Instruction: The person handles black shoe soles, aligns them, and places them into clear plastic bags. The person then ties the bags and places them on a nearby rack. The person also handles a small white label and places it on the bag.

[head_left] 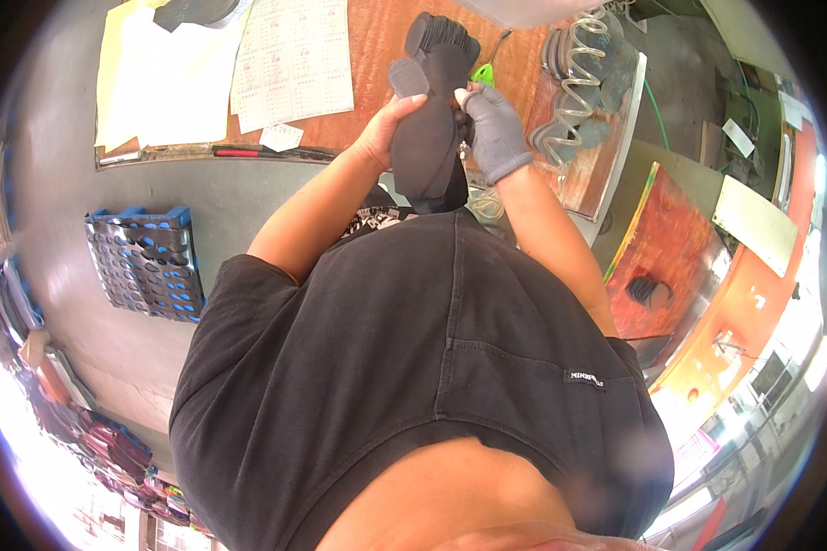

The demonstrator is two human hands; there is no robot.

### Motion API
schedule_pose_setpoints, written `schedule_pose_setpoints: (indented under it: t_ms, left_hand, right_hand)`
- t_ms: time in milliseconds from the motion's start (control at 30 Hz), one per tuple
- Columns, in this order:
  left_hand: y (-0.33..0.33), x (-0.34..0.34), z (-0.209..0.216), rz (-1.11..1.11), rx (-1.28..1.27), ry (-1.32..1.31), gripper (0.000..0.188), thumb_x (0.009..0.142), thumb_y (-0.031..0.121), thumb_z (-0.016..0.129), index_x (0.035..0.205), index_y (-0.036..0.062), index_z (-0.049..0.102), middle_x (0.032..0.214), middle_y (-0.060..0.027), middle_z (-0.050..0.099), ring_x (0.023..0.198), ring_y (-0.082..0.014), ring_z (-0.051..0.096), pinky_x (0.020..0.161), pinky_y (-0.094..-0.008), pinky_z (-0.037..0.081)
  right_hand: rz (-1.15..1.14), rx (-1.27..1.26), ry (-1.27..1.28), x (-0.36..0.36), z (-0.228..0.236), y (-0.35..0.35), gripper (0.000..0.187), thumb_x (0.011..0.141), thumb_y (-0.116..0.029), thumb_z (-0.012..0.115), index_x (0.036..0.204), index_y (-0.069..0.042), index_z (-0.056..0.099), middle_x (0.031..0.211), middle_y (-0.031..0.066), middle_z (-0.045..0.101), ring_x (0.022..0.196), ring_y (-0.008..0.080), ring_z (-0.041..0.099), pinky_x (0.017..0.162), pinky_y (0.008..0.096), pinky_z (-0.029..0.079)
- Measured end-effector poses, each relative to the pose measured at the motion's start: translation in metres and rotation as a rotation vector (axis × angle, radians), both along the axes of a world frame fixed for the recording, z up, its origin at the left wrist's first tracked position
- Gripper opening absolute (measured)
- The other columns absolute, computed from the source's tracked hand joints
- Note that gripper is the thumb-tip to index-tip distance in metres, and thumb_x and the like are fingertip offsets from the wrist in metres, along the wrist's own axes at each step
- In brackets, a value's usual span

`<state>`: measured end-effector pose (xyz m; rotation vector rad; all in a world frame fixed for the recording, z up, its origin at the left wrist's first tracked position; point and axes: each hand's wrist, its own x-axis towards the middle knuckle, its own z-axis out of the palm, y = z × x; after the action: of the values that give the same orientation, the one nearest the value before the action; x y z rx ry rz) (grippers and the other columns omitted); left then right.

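My left hand (386,124), bare, grips the left edge of a dark grey shoe insole (427,147) held upright over the wooden bench. My right hand (494,129), in a grey glove, pinches the same insole at its right edge near the top. Just behind it a stack of similar dark insoles (441,37) lies on the bench. A small green tool (484,73) shows right beside my gloved fingers. My black shirt hides the lower end of the insole.
Paper sheets (289,60) and a yellow sheet lie on the wooden bench (377,37) at left. A coiled clear hose (574,87) hangs at right. A blue crate (147,262) of dark parts stands on the floor to the left. Orange boards (666,248) lean at right.
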<state>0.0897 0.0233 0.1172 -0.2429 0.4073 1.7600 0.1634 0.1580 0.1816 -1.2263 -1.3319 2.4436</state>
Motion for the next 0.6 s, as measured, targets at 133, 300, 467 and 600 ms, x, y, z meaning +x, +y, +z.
schedule_pose_setpoints:
  t_ms: [133, 300, 467, 600]
  left_hand:
    - [-0.004, -0.003, 0.0, -0.073, -0.004, 0.044, 0.048, 0.084, 0.032, 0.058, 0.119, 0.001, 0.049, 0.104, -0.013, 0.06, 0.092, -0.0229, 0.059, 0.081, -0.0338, 0.05]
    - [-0.01, -0.001, 0.005, -0.09, -0.167, 0.107, 0.051, 0.081, 0.034, 0.062, 0.118, 0.0003, 0.049, 0.102, -0.0151, 0.06, 0.091, -0.0248, 0.06, 0.081, -0.0357, 0.05]
    - [-0.022, -0.005, 0.007, -0.154, -0.288, 0.097, 0.053, 0.076, 0.029, 0.066, 0.118, 0.0021, 0.049, 0.104, -0.0142, 0.06, 0.092, -0.0254, 0.06, 0.081, -0.0393, 0.05]
    - [-0.042, -0.022, 0.002, -0.024, -0.174, 0.1, 0.052, 0.075, 0.03, 0.066, 0.112, -0.0044, 0.052, 0.102, -0.0191, 0.061, 0.088, -0.0279, 0.061, 0.08, -0.0395, 0.051]
  right_hand:
    - [0.157, 0.082, -0.058, 0.0, -0.002, 0.006, 0.013, 0.079, -0.01, 0.064, 0.09, -0.006, 0.058, 0.085, 0.0006, 0.059, 0.075, 0.0086, 0.054, 0.067, 0.0233, 0.044]
    - [0.151, 0.325, -0.124, -0.008, 0.001, -0.011, 0.015, 0.08, -0.003, 0.061, 0.094, -0.006, 0.056, 0.08, -0.0015, 0.057, 0.07, 0.0065, 0.053, 0.065, 0.022, 0.045]
    - [0.166, 0.525, -0.012, 0.001, -0.026, -0.011, 0.031, 0.078, -0.009, 0.063, 0.105, -0.001, 0.052, 0.08, 0.0023, 0.058, 0.072, 0.0104, 0.054, 0.065, 0.0256, 0.045]
    - [0.047, 0.681, -0.207, 0.035, -0.065, 0.047, 0.032, 0.079, -0.009, 0.064, 0.107, 0.001, 0.052, 0.078, 0.0033, 0.058, 0.065, 0.0083, 0.052, 0.058, 0.0231, 0.044]
